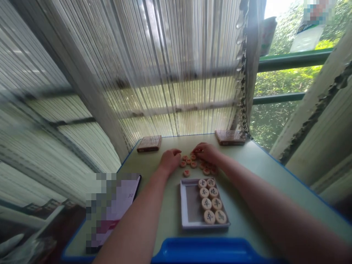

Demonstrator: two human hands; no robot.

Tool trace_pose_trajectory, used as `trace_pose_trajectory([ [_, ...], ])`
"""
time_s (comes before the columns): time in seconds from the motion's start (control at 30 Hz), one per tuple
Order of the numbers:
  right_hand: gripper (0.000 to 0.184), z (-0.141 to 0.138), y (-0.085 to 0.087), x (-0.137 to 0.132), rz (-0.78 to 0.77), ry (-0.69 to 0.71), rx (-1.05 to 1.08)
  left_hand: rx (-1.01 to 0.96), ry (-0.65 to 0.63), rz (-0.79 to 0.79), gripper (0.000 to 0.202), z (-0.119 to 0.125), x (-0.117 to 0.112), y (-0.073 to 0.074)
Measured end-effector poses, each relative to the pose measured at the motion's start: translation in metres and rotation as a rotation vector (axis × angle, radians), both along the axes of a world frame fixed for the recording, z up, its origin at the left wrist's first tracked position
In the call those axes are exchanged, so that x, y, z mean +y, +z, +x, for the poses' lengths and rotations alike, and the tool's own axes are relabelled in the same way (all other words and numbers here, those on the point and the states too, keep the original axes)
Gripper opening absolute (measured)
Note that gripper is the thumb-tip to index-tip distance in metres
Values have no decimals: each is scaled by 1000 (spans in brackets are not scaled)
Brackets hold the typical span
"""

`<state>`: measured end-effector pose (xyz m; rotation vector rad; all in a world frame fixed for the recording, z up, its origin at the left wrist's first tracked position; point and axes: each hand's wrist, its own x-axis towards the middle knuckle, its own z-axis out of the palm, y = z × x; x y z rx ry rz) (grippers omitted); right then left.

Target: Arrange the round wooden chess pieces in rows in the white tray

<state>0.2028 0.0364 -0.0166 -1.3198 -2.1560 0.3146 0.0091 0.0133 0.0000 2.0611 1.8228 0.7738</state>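
Red-marked Chinese chess pieces (188, 161) lie loosely on the pale green table between my two hands. My left hand (171, 160) rests at their left side, fingers reaching inward and slightly bent, with no piece visible in it. At the far right of the group, my right hand (206, 151) has its fingers curled together at the tips; whatever they hold is too small to make out. More pieces (206, 170) lie under and beside my right wrist, partly hidden. Nearer to me, a shallow box (190, 224) holds two columns of black-marked pieces (209, 216) along its right side.
Two flat boxes sit at the far edge, one on the left (149, 143) and one on the right (230, 137). A partly blurred notebook (121, 203) lies left of my left forearm. A blue plastic edge (203, 249) is at the front. String curtains (176, 73) hang behind.
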Motion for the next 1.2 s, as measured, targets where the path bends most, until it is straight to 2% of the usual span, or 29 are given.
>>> trace_pose_trajectory([
  [0.3,29,1,1,-5,-34,-121,9,24,16,-2,31,3,2,-5],
  [0.4,24,2,1,-5,-42,-132,-10,64,8,-4,30,3,0,-4],
  [0.53,24,2,5,-7,53,-130,74,105,-53,125,27,6,-6,0],
  [0.6,26,-2,9,-12,63,-84,165,26,-81,174,26,7,-8,4],
  [0.67,22,-10,12,-19,42,-26,265,-104,-113,151,28,7,-8,7],
  [0.83,18,-34,14,-37,69,78,336,-397,-183,-49,38,0,-7,10],
  [0.97,15,-41,19,-44,137,40,343,-611,-249,-166,27,-4,-14,14],
  [1.07,13,-39,25,-48,170,28,372,-648,-229,-195,17,-1,-22,21],
  [1.2,11,-38,29,-50,213,96,380,-634,-187,-213,14,6,-29,29],
])
